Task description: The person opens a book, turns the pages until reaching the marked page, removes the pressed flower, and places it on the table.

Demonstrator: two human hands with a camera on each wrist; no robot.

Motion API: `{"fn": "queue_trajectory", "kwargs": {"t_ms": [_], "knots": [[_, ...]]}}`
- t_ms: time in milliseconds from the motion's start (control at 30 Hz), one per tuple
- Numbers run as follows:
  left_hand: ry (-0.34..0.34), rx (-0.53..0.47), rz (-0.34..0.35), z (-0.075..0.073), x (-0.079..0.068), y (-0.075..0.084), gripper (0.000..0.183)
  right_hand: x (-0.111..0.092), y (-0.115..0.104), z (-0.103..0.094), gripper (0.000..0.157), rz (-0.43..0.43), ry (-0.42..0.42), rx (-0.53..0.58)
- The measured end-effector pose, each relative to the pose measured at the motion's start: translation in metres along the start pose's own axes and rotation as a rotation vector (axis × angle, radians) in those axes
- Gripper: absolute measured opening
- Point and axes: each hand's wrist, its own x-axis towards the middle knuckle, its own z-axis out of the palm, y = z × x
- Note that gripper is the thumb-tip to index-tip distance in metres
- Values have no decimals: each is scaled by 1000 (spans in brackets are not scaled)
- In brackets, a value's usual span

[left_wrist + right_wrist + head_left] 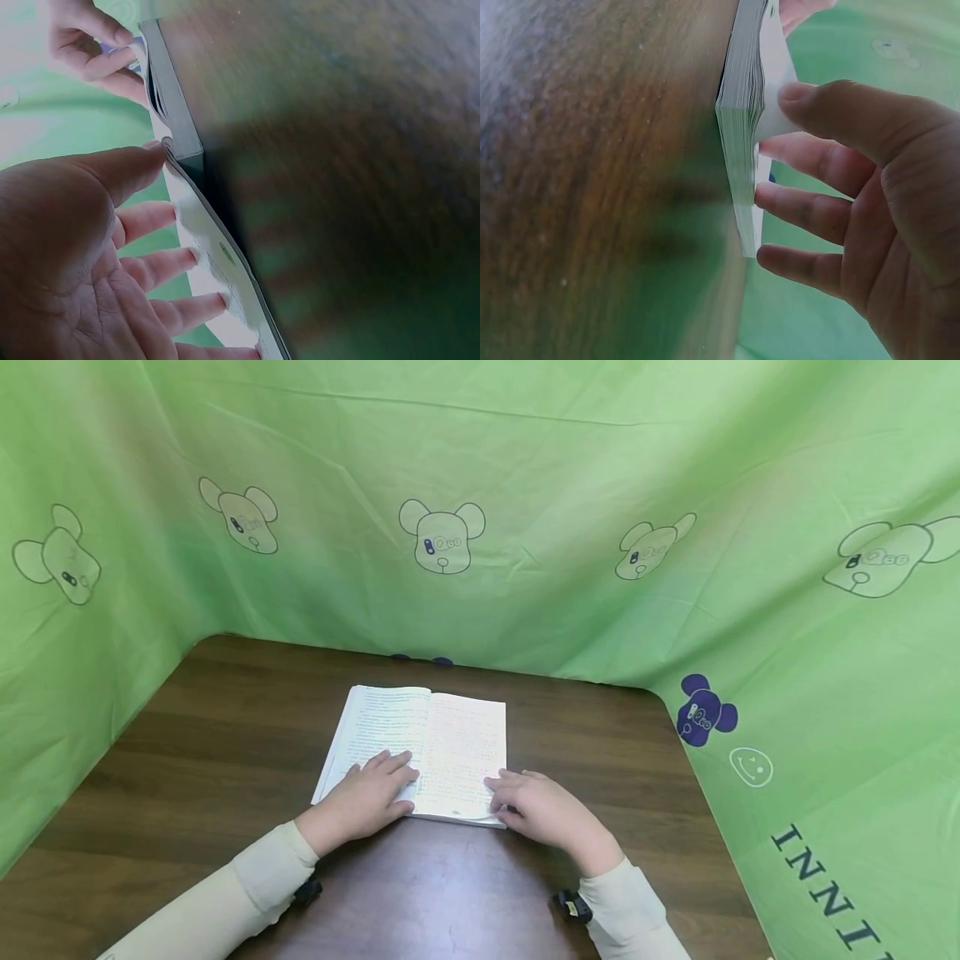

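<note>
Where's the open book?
In the head view, the open book lies on the table, below and slightly left of centre, the left hand on its left page and the right hand at its lower right corner.

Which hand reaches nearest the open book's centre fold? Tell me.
The left hand: it lies on the left page, reaching close to the fold, whereas the right hand is at the lower outer corner of the right page.

You are working in a small curtained-off booth, where green fabric curtain walls in the far edge and both sides of your wood-grain tabletop. Its cartoon bear heads, smiley face and dark lettering look domestic, though you cannot tell home from office.
</note>
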Motion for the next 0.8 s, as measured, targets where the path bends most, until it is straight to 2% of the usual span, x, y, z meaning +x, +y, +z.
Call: {"fn": "queue_trajectory", "kwargs": {"t_ms": [100, 200, 367, 533, 633, 800], "knots": [[-14, 4, -16, 1, 2, 1, 51, 2, 0, 0, 5, -10, 46, 5], [-10, -2, 0, 1, 2, 2, 50, 3, 0, 1, 4, -9, 104, -4], [-22, 1, 29, 0, 1, 3, 39, 4, 0, 4, 4, 39, 180, -14], [-25, 0, 10, 2, 2, 6, 36, 4, 0, 9, 8, 80, 254, -18], [-21, -18, -9, 2, 2, 9, 39, 5, 1, 11, 9, 81, 306, -46], [1, -11, -38, 4, 3, 14, 56, 7, 0, 12, 9, 77, 358, -75]]}}
